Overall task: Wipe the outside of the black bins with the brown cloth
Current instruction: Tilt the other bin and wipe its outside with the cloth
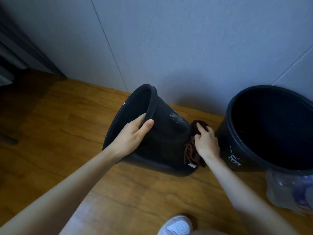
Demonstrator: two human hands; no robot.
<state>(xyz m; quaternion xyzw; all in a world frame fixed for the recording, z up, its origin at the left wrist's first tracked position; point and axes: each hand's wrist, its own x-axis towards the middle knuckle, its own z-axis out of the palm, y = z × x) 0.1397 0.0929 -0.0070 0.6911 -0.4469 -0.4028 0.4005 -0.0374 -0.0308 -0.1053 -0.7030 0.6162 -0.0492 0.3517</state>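
A black bin (pixel 166 133) is tipped to the left on the wooden floor, its mouth facing left and up. My left hand (pixel 133 134) grips its rim, thumb outside and fingers inside. My right hand (pixel 205 141) presses the bunched brown cloth (pixel 191 150) against the bin's lower right side near the base. A second black bin (pixel 237 150) stands upright at the right, with white marks on its side.
A grey wall (pixel 169 39) runs behind both bins. A clear plastic bag (pixel 288 192) lies in front of the right bin. Dark furniture (pixel 10 56) stands at the far left. My shoe (pixel 177 226) shows at the bottom edge.
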